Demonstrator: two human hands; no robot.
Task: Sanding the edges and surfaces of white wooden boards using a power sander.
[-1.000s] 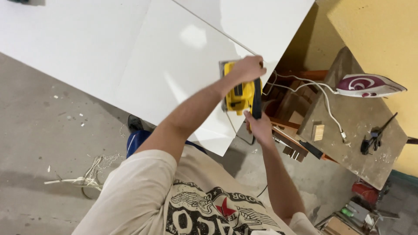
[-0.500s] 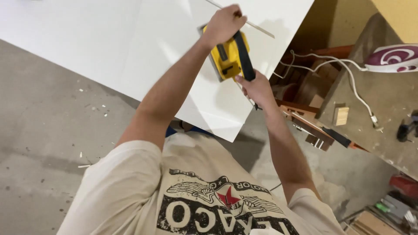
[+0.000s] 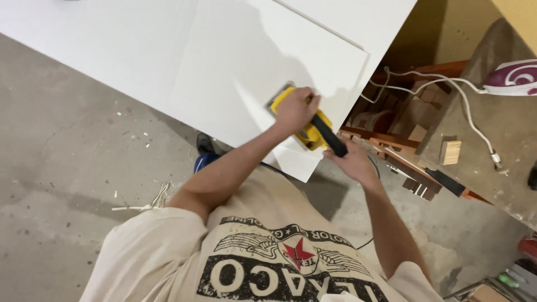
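Both hands work one tool: the left hand point(image 3: 295, 109) clamps down on a yellow-and-black power sander point(image 3: 306, 124), keeping it flat against the white flat panel point(image 3: 235, 72). Right hand point(image 3: 353, 163) rests by its black rear handle point(image 3: 330, 137), apparently steadying it; whether those fingers close is unclear.

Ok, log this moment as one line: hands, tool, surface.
left hand: gripping top of yellow sander | right hand: on its black rear handle | sander: on white panel, near corner | clothes iron: on bench at right

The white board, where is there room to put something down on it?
The white board lies bare left of and above the yellow sander. Crowded: the board's near corner, with the left hand on the sander and the right hand at its black end.
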